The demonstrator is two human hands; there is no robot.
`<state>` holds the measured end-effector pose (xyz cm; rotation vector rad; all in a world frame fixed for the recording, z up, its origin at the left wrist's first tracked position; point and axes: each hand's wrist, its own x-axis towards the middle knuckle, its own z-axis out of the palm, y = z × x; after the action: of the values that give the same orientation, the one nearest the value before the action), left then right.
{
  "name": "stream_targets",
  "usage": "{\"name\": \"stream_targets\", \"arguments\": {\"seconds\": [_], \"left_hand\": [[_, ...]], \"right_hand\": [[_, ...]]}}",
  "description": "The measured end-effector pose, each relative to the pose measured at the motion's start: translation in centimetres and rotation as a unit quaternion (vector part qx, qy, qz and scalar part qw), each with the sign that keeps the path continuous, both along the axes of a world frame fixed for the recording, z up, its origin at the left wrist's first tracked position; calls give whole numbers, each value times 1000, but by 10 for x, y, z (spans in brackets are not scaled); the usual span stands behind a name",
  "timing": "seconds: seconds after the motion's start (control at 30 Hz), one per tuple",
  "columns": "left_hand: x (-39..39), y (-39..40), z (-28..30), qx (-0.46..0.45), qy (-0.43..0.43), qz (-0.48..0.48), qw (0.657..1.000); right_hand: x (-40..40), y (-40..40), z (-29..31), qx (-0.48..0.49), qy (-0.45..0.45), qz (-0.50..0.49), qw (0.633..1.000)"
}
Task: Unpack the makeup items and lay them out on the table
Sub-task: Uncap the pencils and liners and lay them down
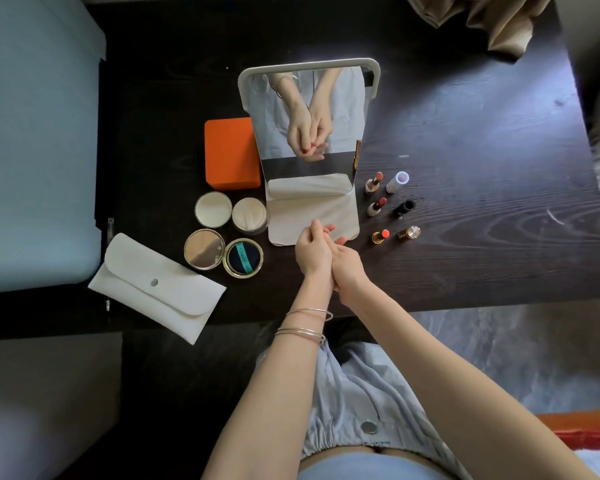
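Observation:
My left hand (313,251), with bangles on its wrist, and my right hand (347,269) are pressed together over the table's front, just before the standing mirror (309,123). The left hand's fingers curl over the right hand's straight fingers, and I see no item between them. The mirror's reflection shows a small red spot at the fingertips. Left of the hands lie an open powder jar (250,214), its lid (213,209) and an open gold compact (243,258). To the right stand three uncapped lipsticks (376,206) with their caps (404,208) beside them.
A white flap pouch (156,285) lies shut at the front left of the dark wooden table (482,150). An orange box (231,154) sits left of the mirror. Beige cloth (482,19) hangs over the far right corner. A pale blue surface (32,133) borders the table's left side.

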<state>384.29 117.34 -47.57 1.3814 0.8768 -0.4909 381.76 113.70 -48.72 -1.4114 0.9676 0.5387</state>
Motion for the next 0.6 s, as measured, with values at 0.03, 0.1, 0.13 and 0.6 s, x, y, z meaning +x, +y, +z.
{"name": "stream_targets", "arguments": {"seconds": [0.03, 0.1, 0.13, 0.6], "left_hand": [[1, 2, 0, 20, -15, -9, 1000], [9, 6, 2, 42, -38, -32, 998], [15, 8, 4, 42, -43, -46, 997], [-3, 32, 6, -71, 110, -42, 990]], "right_hand": [[-1, 0, 3, -3, -8, 9, 1000], [-1, 0, 9, 7, -26, 31, 999], [-1, -1, 10, 20, -29, 42, 998], [-27, -35, -9, -64, -96, 64, 991]]}}
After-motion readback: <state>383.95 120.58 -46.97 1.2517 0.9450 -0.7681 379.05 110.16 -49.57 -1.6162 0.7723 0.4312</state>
